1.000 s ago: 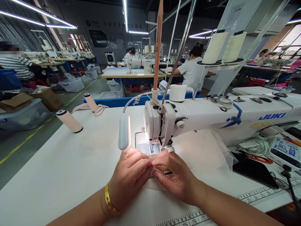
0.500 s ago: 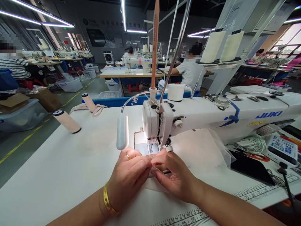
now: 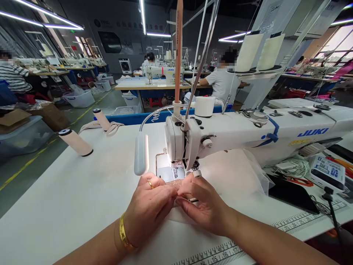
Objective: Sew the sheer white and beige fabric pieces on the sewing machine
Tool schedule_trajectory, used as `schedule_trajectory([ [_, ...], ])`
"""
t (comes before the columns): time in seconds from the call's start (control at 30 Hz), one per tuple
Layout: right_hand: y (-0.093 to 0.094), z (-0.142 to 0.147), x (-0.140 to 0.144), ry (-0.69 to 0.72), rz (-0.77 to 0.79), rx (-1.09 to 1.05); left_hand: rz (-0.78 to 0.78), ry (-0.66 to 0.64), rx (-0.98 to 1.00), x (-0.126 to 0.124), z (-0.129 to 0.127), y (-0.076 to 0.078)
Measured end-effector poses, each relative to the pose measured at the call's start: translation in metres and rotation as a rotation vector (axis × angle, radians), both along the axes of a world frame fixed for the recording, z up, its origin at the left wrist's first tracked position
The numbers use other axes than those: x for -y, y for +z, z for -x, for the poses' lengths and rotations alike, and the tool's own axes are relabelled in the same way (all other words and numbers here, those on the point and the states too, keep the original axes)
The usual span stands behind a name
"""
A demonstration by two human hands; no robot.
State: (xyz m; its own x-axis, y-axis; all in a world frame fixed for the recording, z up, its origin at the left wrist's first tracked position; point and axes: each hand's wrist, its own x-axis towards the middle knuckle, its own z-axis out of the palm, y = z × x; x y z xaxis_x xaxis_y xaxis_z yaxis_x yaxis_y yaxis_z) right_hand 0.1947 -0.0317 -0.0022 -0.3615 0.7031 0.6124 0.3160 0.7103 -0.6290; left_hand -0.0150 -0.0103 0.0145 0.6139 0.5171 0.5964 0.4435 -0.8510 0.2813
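Observation:
Just in front of the needle plate [image 3: 164,174] of a white JUKI sewing machine [image 3: 231,129], my two hands meet at the fingertips. My left hand [image 3: 154,204], with a gold ring and a gold bangle, is closed in a pinch on sheer pale fabric [image 3: 174,183]. Closed from the other side, my right hand [image 3: 205,206] pinches the same fabric, thumb below and fingers above. A thin dark-tipped tool shows partly beside the right fingers; I cannot make out its kind. The fingers hide the fabric's edge. More sheer fabric [image 3: 234,171] spreads under the machine arm.
A lamp [image 3: 141,154] hangs left of the needle area. Two thread spools [image 3: 75,142] lie toward the table's left edge. To the right are a black phone [image 3: 293,194], a coiled white cable [image 3: 293,167] and a white box [image 3: 327,175]. People sit at machines beyond.
The view has shifted slightly. My hands stay at the same place by the plate; the fingertips have moved a little on the fabric, and more of it shows behind them.

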Motion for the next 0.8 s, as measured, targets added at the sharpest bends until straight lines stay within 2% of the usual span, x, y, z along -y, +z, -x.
schedule_trajectory([
  [0.33,-0.0005,-0.0001,-0.0007,-0.068,-0.003,0.048,-0.011,-0.001,-0.005,-0.0008,0.0006,0.001],
  [0.8,0.0024,-0.0017,-0.0017,-0.034,-0.055,0.043,-0.062,0.007,0.087,-0.0007,0.001,-0.0037],
])
